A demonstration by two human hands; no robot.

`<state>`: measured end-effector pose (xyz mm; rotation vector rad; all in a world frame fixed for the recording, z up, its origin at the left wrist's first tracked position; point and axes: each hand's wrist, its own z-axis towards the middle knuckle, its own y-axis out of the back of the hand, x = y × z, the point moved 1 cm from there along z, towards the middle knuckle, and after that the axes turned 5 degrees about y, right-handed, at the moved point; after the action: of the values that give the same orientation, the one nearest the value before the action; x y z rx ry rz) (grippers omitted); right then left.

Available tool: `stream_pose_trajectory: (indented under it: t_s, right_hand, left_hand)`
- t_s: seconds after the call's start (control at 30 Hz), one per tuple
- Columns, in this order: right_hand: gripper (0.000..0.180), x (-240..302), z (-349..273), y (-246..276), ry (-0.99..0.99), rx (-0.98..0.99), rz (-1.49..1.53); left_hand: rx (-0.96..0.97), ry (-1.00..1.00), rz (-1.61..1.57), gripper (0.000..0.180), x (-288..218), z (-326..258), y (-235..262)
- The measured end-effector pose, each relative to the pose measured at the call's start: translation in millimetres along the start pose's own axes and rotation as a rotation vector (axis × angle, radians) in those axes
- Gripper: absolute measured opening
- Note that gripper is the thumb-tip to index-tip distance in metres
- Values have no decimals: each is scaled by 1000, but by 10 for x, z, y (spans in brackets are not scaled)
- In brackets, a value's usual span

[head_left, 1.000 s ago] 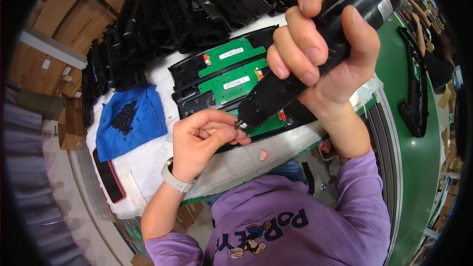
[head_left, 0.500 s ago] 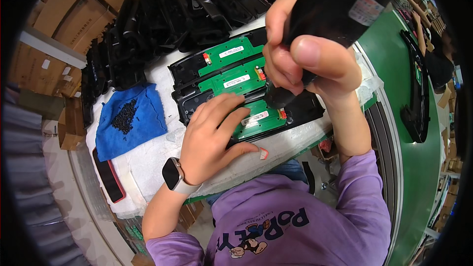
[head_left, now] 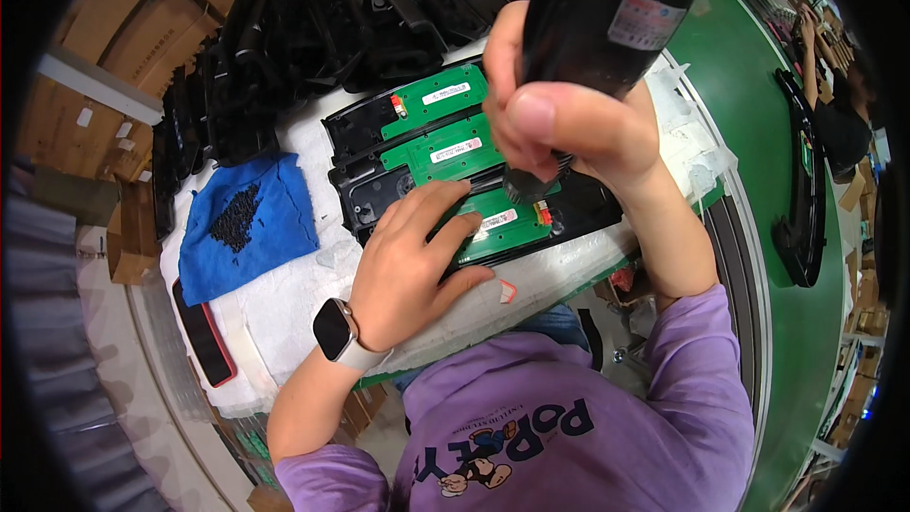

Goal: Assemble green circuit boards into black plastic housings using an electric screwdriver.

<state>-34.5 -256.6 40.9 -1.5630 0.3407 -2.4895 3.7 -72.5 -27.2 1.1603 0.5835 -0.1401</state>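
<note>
My right hand [head_left: 592, 128] is wrapped round a black electric screwdriver [head_left: 607, 33], thumb toward me. The driver's nose points down over the far edge of the nearest green circuit board [head_left: 488, 245]; its bit is hidden, so contact cannot be told. That board sits in a black plastic housing [head_left: 588, 213]. Spread over the left part of this housing and board is my left hand [head_left: 403, 251], fingers apart and holding nothing. Beyond it lie two similar housings, with a middle board [head_left: 427, 171] and a far board [head_left: 417, 106], each bearing a white label.
Small black screws [head_left: 237, 218] are heaped on a blue cloth [head_left: 289, 232] at left, beside a red-edged phone [head_left: 204, 337]. Several black housings [head_left: 332, 14] are stacked at the back. Past the right table edge runs a green surface [head_left: 758, 161] carrying a long black part [head_left: 801, 171].
My right hand and the screwdriver have shifted left, uncovering some of the nearest housing's right side. My left hand stays almost in place.
</note>
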Motion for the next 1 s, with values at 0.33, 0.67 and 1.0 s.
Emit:
stream_pose_trajectory:
  t_s: [0.33,0.67,1.0]
  right_hand:
    - [28,-38,28,-81,1,100,-184]
    - [39,172,12,139,193,289,298]
    - [37,214,15,112,225,212,196]
  left_hand:
    - [-48,0,-4,41,-3,6,30]
    - [-294,-82,182,33,43,-75,137]
    - [-253,829,801,11,1052,-711,1040]
